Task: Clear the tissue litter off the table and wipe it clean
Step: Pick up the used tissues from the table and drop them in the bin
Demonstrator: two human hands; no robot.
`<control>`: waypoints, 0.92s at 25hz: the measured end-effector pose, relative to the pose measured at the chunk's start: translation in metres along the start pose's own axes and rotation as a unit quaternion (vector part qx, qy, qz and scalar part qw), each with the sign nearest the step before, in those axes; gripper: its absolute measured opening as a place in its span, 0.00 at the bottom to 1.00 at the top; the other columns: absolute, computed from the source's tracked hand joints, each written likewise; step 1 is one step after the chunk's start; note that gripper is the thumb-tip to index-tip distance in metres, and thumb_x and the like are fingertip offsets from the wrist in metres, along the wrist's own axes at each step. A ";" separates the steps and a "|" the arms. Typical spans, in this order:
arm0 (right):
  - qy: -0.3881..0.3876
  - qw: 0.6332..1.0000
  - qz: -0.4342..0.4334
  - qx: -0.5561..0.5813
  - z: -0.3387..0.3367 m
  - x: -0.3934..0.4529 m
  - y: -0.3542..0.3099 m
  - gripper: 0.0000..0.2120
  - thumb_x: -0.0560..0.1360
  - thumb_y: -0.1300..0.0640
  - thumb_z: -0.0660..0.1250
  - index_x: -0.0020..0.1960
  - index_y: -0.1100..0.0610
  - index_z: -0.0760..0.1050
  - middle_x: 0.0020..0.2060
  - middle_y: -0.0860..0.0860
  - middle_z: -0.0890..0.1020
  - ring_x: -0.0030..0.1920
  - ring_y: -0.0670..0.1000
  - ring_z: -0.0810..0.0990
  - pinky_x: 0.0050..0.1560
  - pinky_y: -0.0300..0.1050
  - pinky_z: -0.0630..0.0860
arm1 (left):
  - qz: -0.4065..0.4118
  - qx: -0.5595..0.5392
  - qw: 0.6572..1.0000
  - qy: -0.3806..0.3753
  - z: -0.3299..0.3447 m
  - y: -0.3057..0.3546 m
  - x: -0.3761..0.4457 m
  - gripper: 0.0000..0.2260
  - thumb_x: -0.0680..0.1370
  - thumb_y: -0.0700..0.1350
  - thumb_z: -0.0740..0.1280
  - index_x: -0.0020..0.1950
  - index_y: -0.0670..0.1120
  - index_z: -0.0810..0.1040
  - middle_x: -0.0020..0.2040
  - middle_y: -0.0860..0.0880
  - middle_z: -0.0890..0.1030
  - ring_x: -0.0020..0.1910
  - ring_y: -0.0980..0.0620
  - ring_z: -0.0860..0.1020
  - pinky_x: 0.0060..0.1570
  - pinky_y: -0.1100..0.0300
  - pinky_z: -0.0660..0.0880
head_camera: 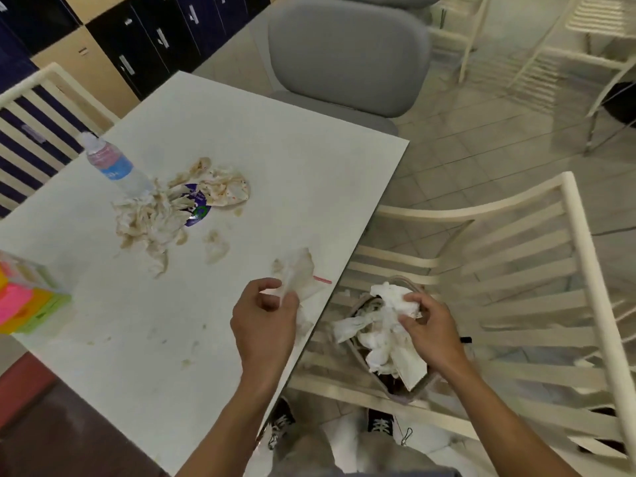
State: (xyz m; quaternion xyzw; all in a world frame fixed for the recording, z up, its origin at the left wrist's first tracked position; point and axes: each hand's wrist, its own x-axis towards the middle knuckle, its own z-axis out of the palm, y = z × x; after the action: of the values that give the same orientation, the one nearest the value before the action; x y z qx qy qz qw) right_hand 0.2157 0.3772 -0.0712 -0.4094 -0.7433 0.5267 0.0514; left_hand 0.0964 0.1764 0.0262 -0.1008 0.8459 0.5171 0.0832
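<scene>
My left hand (pixel 265 315) pinches a thin crinkled wrapper (pixel 299 273) at the table's (pixel 275 139) right edge. My right hand (pixel 426 325) grips wadded white tissue (pixel 395 297) over a small bin (pixel 409 394) on the slatted cream chair (pixel 516 270). A stained, shredded tissue pile (pixel 151 218) lies mid-table beside a plastic bottle (pixel 110 163). The smooth far half is bare.

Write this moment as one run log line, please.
left hand: holds tissue | right hand: presses tissues into bin | table: dirty tissue pile remains

Four chairs (pixel 481 277), one bottle (pixel 113 163), two hands (pixel 265 321).
</scene>
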 end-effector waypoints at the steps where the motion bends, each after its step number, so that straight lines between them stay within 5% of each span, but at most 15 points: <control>1: 0.003 1.000 0.010 -0.013 -0.006 0.000 0.011 0.13 0.74 0.63 0.70 0.55 0.50 0.76 0.53 0.44 0.77 0.40 0.41 0.78 0.41 0.36 0.74 | 0.002 0.007 1.000 -0.008 0.010 0.001 -0.008 0.09 0.71 0.42 0.70 0.47 0.53 0.77 0.36 0.49 0.79 0.36 0.52 0.79 0.39 0.59 0.74; 5: 0.003 0.994 0.017 -0.107 -0.018 0.001 0.059 0.15 0.73 0.60 0.70 0.59 0.52 0.76 0.56 0.51 0.79 0.48 0.50 0.79 0.51 0.47 0.77 | -0.002 0.028 0.998 -0.051 0.045 -0.004 -0.028 0.08 0.71 0.41 0.70 0.46 0.51 0.75 0.34 0.49 0.76 0.32 0.53 0.75 0.35 0.61 0.70; 10: -0.090 0.971 0.045 -0.218 -0.020 0.000 0.091 0.18 0.78 0.51 0.63 0.67 0.51 0.72 0.58 0.56 0.74 0.60 0.56 0.73 0.59 0.46 0.70 | 0.013 0.048 0.983 -0.175 0.100 -0.024 -0.052 0.04 0.72 0.44 0.72 0.42 0.47 0.77 0.37 0.51 0.78 0.35 0.59 0.75 0.35 0.70 0.70; 13: -0.033 0.983 0.027 -0.176 -0.028 -0.004 0.089 0.17 0.78 0.52 0.63 0.67 0.51 0.73 0.57 0.54 0.71 0.58 0.55 0.73 0.58 0.44 0.69 | 0.022 0.072 0.975 -0.208 0.141 -0.039 -0.052 0.05 0.73 0.45 0.72 0.42 0.47 0.77 0.38 0.52 0.79 0.34 0.61 0.75 0.35 0.73 0.71; 19: 0.016 0.993 0.007 -0.118 -0.039 -0.017 0.081 0.16 0.78 0.55 0.63 0.65 0.51 0.73 0.52 0.47 0.67 0.49 0.48 0.76 0.51 0.37 0.69 | 0.083 0.193 0.945 -0.252 0.169 -0.067 -0.031 0.08 0.79 0.43 0.64 0.53 0.46 0.82 0.49 0.51 0.83 0.48 0.54 0.79 0.51 0.58 0.76; 23: 0.019 0.996 0.006 -0.085 -0.033 -0.016 0.072 0.16 0.78 0.56 0.63 0.65 0.50 0.73 0.53 0.46 0.69 0.49 0.47 0.74 0.52 0.38 0.70 | 0.084 0.345 0.902 -0.245 0.146 -0.088 -0.011 0.18 0.76 0.38 0.63 0.66 0.47 0.73 0.66 0.42 0.70 0.58 0.43 0.76 0.54 0.52 0.75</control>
State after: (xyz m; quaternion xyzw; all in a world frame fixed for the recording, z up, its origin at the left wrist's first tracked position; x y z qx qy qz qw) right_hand 0.2830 0.3987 -0.1103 -0.4268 -0.7817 0.4538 0.0274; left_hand 0.1349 0.2685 -0.1122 0.1354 0.9294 0.2068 0.2740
